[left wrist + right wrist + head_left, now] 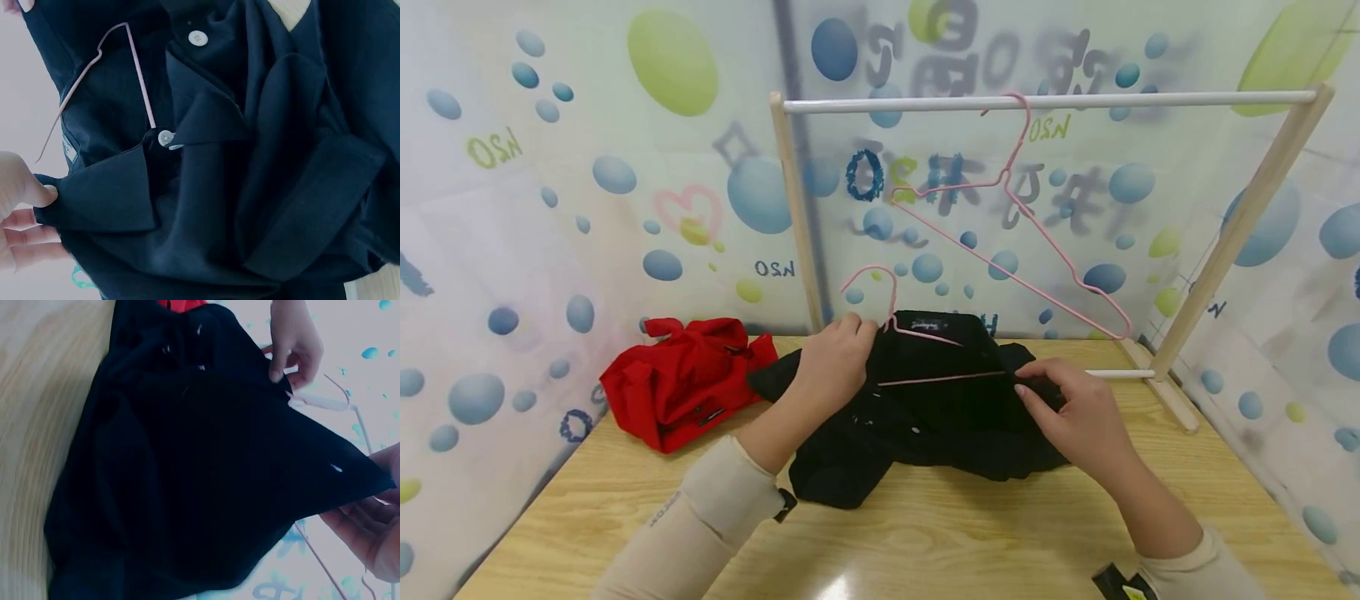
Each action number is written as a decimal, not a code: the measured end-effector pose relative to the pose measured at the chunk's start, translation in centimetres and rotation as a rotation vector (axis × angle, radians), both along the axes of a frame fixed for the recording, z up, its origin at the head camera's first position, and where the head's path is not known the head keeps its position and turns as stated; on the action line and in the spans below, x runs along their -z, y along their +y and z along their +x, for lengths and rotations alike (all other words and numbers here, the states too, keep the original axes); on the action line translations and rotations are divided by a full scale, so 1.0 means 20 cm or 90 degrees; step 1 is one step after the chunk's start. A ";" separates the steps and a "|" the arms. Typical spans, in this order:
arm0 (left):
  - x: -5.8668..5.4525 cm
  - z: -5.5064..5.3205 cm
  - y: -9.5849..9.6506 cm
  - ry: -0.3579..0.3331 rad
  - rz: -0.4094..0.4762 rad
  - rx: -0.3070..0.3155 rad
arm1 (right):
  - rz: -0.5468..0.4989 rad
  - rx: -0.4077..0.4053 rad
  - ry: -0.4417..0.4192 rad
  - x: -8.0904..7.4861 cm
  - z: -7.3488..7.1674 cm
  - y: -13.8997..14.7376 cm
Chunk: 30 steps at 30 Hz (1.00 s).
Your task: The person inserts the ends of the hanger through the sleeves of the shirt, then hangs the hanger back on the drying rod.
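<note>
Because it is soft cloth, the black shirt [940, 429] asks for a hold at its edges

Its lower part lies bunched on the table [925, 546], while the neck opening is lifted between both hands, with a pink hanger [894, 302] partly inside. The left hand [837, 360] pinches the collar [100, 194], thumb against fingers; the right hand [1075, 408] pinches the opposite edge of the opening. The shirt looks light and limp, so it will probably sag wherever nobody supports it, though it seems neither fragile nor slippery. The hanger's thin frame looks stiffer and smooth. Collar and opposite edge seem good places to hold; the hook suits the hanger.
</note>
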<state>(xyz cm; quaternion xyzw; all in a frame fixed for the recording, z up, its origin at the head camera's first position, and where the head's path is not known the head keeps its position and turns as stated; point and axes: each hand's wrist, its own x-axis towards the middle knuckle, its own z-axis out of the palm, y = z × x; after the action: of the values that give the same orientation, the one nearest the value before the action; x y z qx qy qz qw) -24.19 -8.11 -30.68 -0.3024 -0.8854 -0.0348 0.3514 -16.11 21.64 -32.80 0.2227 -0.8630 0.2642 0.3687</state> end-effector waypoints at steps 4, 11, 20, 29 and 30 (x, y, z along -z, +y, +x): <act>-0.01 0.02 0.02 0.003 0.003 -0.013 | 0.011 -0.020 -0.003 0.01 -0.01 -0.07; -0.02 0.07 0.05 0.005 0.018 -0.007 | 0.030 -0.088 0.024 0.03 -0.04 -0.18; -0.03 0.10 0.08 0.022 0.029 0.007 | 0.042 -0.181 0.017 0.09 -0.08 -0.30; -0.01 0.10 0.06 0.004 0.033 -0.005 | 0.109 -0.146 -0.017 0.13 -0.08 -0.32; -0.01 0.09 0.05 0.003 0.032 -0.008 | 0.112 -0.135 -0.020 0.13 -0.08 -0.31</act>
<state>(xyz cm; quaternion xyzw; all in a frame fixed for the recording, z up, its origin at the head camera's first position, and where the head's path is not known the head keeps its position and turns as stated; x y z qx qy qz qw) -22.33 -7.07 -30.46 -0.2878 -0.8853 -0.0541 0.3612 -17.71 15.45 -35.46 0.3404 -0.8599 0.2282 0.3043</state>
